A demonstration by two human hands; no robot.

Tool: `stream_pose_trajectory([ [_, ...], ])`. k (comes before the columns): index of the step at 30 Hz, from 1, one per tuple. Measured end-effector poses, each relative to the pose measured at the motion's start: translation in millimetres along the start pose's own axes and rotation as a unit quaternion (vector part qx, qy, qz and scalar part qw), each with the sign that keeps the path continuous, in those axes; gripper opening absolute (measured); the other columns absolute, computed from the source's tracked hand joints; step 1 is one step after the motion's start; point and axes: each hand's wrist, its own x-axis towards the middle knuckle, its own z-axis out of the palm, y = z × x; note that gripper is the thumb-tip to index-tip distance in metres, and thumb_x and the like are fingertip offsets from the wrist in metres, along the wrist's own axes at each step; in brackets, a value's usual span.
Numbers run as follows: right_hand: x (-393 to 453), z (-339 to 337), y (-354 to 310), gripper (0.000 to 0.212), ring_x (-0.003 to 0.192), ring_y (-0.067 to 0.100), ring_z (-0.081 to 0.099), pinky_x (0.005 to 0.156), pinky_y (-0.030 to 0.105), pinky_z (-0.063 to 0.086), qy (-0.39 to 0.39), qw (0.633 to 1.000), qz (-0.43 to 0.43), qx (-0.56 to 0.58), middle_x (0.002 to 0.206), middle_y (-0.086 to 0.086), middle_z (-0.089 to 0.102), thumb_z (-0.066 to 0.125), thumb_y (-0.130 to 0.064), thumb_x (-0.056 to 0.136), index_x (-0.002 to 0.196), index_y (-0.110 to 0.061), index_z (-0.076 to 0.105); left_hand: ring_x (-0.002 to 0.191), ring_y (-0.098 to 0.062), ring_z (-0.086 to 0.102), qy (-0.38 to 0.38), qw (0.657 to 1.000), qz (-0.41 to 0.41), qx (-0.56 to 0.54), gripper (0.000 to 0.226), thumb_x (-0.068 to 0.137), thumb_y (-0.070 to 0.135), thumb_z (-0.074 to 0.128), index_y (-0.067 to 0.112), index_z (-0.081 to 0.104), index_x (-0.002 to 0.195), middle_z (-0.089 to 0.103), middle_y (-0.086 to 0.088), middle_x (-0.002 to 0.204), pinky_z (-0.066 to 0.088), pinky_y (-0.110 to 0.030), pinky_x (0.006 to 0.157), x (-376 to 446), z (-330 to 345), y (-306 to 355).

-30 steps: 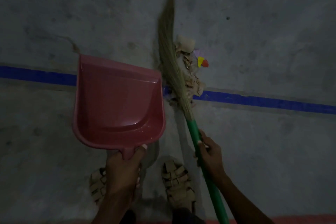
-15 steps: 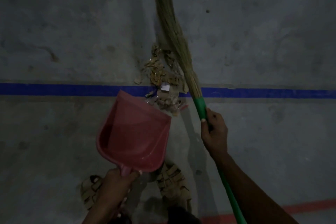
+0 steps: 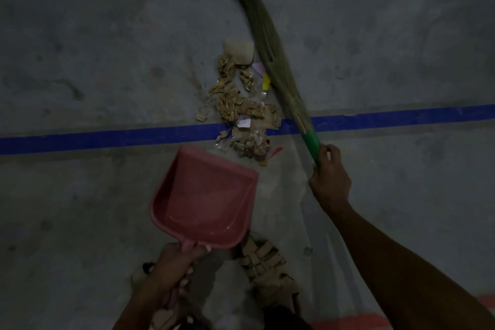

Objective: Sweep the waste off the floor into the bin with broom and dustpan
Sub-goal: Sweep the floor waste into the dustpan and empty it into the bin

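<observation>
A pink dustpan [image 3: 203, 198] lies low over the grey floor, its open lip pointing at a pile of waste [image 3: 242, 112]: crumpled brown paper scraps, a white slip, a yellow bit and a red bit. My left hand [image 3: 171, 270] grips the dustpan's handle at the bottom of the view. A grass broom [image 3: 263, 43] with a green handle slants from the top centre down to my right hand [image 3: 329, 177], which grips the handle just below the bristles. The bristles lie along the right side of the pile. No bin is in view.
A blue tape line [image 3: 107, 138] crosses the concrete floor under the pile. My sandalled feet [image 3: 265, 262] stand just behind the dustpan. A red line [image 3: 348, 321] shows at the bottom right edge.
The broom has swung from the pile's left side to its right side. The dustpan has tilted down and come closer to the waste. The waste has spread toward the dustpan's lip.
</observation>
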Motion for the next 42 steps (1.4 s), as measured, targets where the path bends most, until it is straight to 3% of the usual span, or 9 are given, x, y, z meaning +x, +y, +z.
stream_pose_trajectory([
  [3,-15,10,7,0.05,0.087,0.026,0.06,0.054,0.031,0.046,-0.01,1.0,-0.015,-0.012,0.144,0.006,0.037,0.059,-0.009,0.088,0.136,-0.009,0.045,0.032,-0.012,0.033,-0.001,1.0,0.006,0.022,0.027,0.088,0.019,0.076,0.006,0.059,0.072,0.042,-0.003,0.048,0.025,-0.013,0.038,19,0,17],
  [7,-47,22,16,0.055,0.083,0.025,0.058,0.048,0.027,0.04,-0.034,0.996,-0.068,-0.037,0.143,0.01,0.039,0.065,-0.015,0.087,0.137,-0.005,0.043,0.035,-0.012,0.031,-0.012,0.998,0.011,0.053,0.024,0.09,0.025,0.074,0.006,0.06,0.085,0.042,-0.002,0.049,0.025,-0.015,0.039,36,-5,33],
  [14,-101,25,21,0.059,0.072,0.027,0.059,0.042,0.028,0.043,-0.1,0.985,-0.141,-0.013,0.137,0.013,0.045,0.068,-0.007,0.077,0.133,-0.004,0.049,0.034,-0.013,0.029,-0.028,0.993,0.042,0.106,0.028,0.086,0.022,0.077,0.009,0.053,0.08,0.04,-0.004,0.049,0.025,-0.018,0.04,51,-12,67],
  [20,-121,24,17,0.06,0.069,0.025,0.059,0.042,0.031,0.047,-0.108,0.976,-0.188,0.014,0.135,0.009,0.047,0.069,-0.005,0.072,0.13,-0.006,0.051,0.036,-0.014,0.032,-0.045,0.989,0.064,0.126,0.029,0.088,0.024,0.077,0.007,0.055,0.082,0.04,-0.003,0.049,0.028,-0.021,0.039,52,-14,67],
  [23,-125,23,19,0.066,0.075,0.026,0.062,0.041,0.03,0.046,-0.106,0.972,-0.209,0.015,0.136,0.01,0.048,0.071,-0.003,0.068,0.131,-0.005,0.054,0.037,-0.014,0.031,-0.046,0.989,0.083,0.112,0.029,0.09,0.025,0.075,0.007,0.054,0.084,0.039,-0.003,0.051,0.026,-0.02,0.038,50,-10,59],
  [26,-123,18,20,0.056,0.083,0.026,0.064,0.049,0.023,0.036,-0.067,0.974,-0.214,0.015,0.134,0.011,0.051,0.068,-0.005,0.075,0.13,-0.005,0.057,0.037,-0.014,0.031,-0.048,0.99,0.096,0.086,0.028,0.091,0.025,0.074,0.007,0.054,0.084,0.037,-0.002,0.051,0.025,-0.02,0.04,50,-6,50],
  [33,-106,4,4,0.041,0.074,0.023,0.06,0.055,0.023,0.033,0.036,0.979,-0.197,0.048,0.132,0.012,0.052,0.061,-0.009,0.084,0.125,-0.003,0.058,0.035,-0.015,0.029,-0.015,0.996,0.084,0.013,0.031,0.091,0.024,0.074,0.007,0.053,0.077,0.035,-0.005,0.048,0.026,-0.019,0.043,41,-18,1],
  [38,-85,-1,-25,0.043,0.082,0.023,0.06,0.049,0.029,0.045,0.033,0.981,-0.18,0.062,0.132,0.01,0.049,0.068,-0.002,0.083,0.124,-0.002,0.058,0.035,-0.015,0.03,0.008,0.995,0.087,-0.053,0.039,0.09,0.022,0.075,0.006,0.05,0.065,0.036,-0.007,0.049,0.026,-0.02,0.043,22,-34,-37],
  [42,-68,8,-55,0.048,0.083,0.021,0.06,0.052,0.025,0.04,-0.004,0.981,-0.183,0.059,0.133,0.007,0.047,0.07,-0.003,0.081,0.127,-0.005,0.056,0.032,-0.013,0.03,0.041,0.991,0.088,-0.087,0.046,0.092,0.019,0.073,0.01,0.046,0.056,0.035,-0.006,0.046,0.026,-0.016,0.039,9,-50,-56],
])
